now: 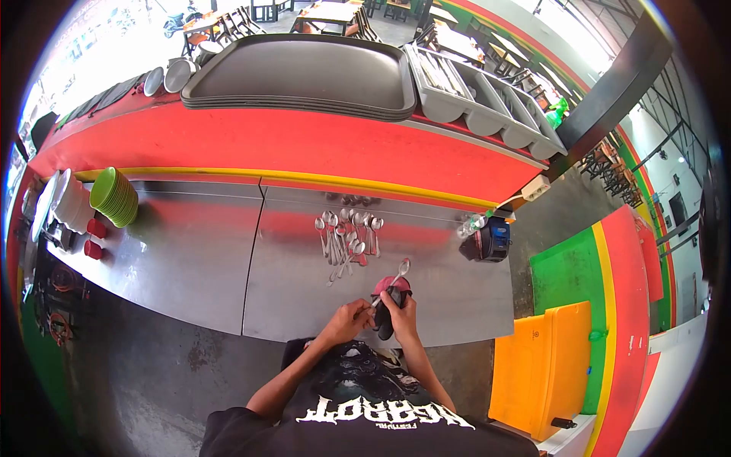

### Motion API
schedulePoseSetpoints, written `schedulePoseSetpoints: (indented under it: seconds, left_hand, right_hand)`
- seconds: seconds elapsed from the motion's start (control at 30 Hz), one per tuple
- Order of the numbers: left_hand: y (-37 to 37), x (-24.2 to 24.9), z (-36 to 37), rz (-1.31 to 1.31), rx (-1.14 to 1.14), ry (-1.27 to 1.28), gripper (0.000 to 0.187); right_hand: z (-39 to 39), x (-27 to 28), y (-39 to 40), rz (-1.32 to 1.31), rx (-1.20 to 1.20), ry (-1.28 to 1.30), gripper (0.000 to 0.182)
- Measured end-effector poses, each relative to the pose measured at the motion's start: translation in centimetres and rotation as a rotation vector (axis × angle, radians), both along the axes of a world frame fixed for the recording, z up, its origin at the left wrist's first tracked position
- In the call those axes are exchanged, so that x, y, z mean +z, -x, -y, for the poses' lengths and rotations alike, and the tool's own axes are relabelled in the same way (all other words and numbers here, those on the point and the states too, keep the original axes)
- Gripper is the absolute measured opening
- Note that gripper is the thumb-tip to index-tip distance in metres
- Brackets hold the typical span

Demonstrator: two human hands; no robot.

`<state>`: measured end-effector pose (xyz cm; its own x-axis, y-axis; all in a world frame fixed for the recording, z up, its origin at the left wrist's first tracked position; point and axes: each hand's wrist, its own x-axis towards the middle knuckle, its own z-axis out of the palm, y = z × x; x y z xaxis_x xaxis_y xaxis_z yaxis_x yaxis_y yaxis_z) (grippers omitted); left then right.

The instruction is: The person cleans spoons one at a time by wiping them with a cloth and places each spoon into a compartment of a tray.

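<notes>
Near the front edge of the steel counter, a metal spoon (403, 267) points up and away from me, bowl at the far end. My left hand (346, 323) is closed, its fingertips pinching the lower end of the spoon's handle. A dark cloth with a pinkish-red part (389, 285) is bunched in my right hand (403, 317), which is closed around it against the spoon's handle; the fingers are partly hidden. Beyond my hands lies a loose group of spoons (340, 236) on the counter, most with their bowls facing away.
The steel counter (190, 251) has stacked green bowls (114, 197) at left and a plastic bottle (470, 225) beside a dark blue-black item (493, 241) at right. A red ledge holds stacked trays (304, 72) and a grey cutlery holder (487, 99). An orange box (541, 369) stands at right.
</notes>
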<state>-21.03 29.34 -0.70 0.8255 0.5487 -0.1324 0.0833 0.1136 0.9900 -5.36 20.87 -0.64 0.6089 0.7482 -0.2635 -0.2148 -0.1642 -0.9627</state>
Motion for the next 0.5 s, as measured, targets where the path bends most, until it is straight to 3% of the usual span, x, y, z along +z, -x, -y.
schedulePoseSetpoints:
  seconds: [0.07,0.17,0.2,0.3,0.33,0.43,0.47,0.5]
  left_hand:
    - [-0.5,0.4,0.2,0.019,0.062,0.046,0.018]
    - [-0.7,-0.1,0.0,0.036,0.140,0.073,0.018]
    - [-0.7,-0.3,-0.2,0.039,0.168,0.086,0.018]
    - [-0.3,-0.6,-0.6,0.044,0.196,0.104,0.017]
    - [-0.2,-0.6,-0.6,0.046,0.192,0.106,0.016]
    - [-0.1,-0.4,-0.6,-0.092,0.119,-0.071,0.015]
    - [0.0,-0.7,-0.5,-0.052,0.089,-0.079,0.014]
    - [0.2,-0.8,-0.6,-0.011,0.063,-0.088,0.014]
  right_hand:
    - [-0.3,-0.2,-0.3,-0.091,-0.069,-0.002,0.022]
    - [-0.5,-0.8,-0.5,-0.566,-0.236,-0.322,0.022]
    - [-0.4,0.7,0.0,-0.544,-0.202,-0.410,0.024]
    - [0.4,-0.7,0.5,-0.066,-0.128,-0.317,0.023]
    - [0.4,2.3,1.6,0.026,-0.024,-0.263,0.023]
    - [-0.3,1.8,2.1,0.501,0.244,-0.194,0.025]
    - [-1.0,1.6,2.4,0.647,0.182,-0.321,0.028]
    - [-1.2,1.2,2.2,0.620,0.150,-0.288,0.028]
